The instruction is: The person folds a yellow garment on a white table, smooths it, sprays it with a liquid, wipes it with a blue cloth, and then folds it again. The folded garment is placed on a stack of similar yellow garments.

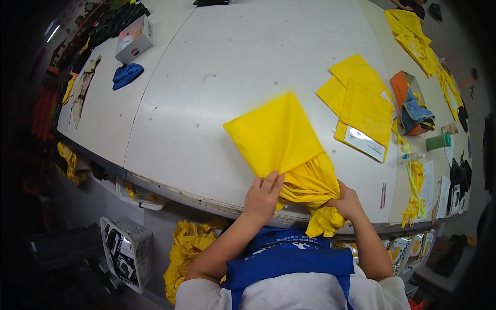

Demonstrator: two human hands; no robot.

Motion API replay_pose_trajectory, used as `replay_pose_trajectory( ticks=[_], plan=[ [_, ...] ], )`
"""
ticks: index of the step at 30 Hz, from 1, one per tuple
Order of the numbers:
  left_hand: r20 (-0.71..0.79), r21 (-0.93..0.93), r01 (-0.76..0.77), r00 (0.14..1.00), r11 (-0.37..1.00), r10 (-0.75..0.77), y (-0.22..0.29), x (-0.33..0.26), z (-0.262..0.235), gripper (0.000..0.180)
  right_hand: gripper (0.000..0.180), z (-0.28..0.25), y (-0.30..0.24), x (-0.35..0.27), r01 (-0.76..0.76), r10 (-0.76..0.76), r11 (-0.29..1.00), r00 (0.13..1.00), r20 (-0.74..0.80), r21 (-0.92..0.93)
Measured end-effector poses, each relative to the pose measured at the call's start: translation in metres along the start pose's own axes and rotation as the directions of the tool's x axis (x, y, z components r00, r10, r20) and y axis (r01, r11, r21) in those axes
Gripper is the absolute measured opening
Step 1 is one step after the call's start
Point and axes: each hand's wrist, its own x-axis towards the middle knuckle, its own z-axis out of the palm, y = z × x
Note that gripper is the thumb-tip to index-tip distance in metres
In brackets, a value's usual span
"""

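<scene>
Pinching yellow fabric [276,137] with our left hand [263,196], we clutch its bunched end [324,222] in our right hand [347,201]. A pen [383,195] lies nearby.

Passage is open across the table [175,98] left of and beyond the yellow fabric [274,137]. On its right, a narrow lane separates it from stacked yellow pieces [367,108], which obstruct reach toward the orange box [399,87]. A pen [383,195] lies right of the right hand [348,202].
</scene>
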Motion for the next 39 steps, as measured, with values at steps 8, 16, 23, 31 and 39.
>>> replay_pose_trajectory(
  ticks=[8, 16, 23, 31, 39],
  plan=[
    [0.039, -0.113, -0.05, 0.998, 0.992, 0.055, 0.026, -0.011, 0.012, 0.042, 0.078, 0.003, 0.003, 0.0, 0.001, -0.001, 1.0, 1.0, 0.023, 0.011],
    [-0.018, -0.108, -0.064, 0.998, 0.992, 0.062, 0.029, 0.034, -0.005, 0.039, 0.082, 0.012, -0.025, -0.003, 0.053, -0.049, 0.986, 0.998, 0.032, -0.159],
    [0.194, 0.041, 0.042, 0.98, 0.998, -0.049, 0.021, 0.094, 0.034, 0.019, 0.082, 0.012, -0.046, -0.01, 0.191, -0.18, 0.84, 0.981, 0.072, -0.507],
    [0.152, -0.334, -0.191, 0.956, 0.923, 0.252, 0.054, 0.066, 0.035, 0.023, 0.043, 0.023, -0.021, 0.013, 0.189, -0.243, 0.931, 0.96, -0.141, -0.314],
    [0.075, -0.711, 0.438, 0.825, 0.55, -0.56, 0.022, -0.028, 0.056, 0.062, 0.066, -0.002, -0.009, 0.018, 0.15, -0.112, 0.976, 0.968, -0.225, 0.159]
  ],
)
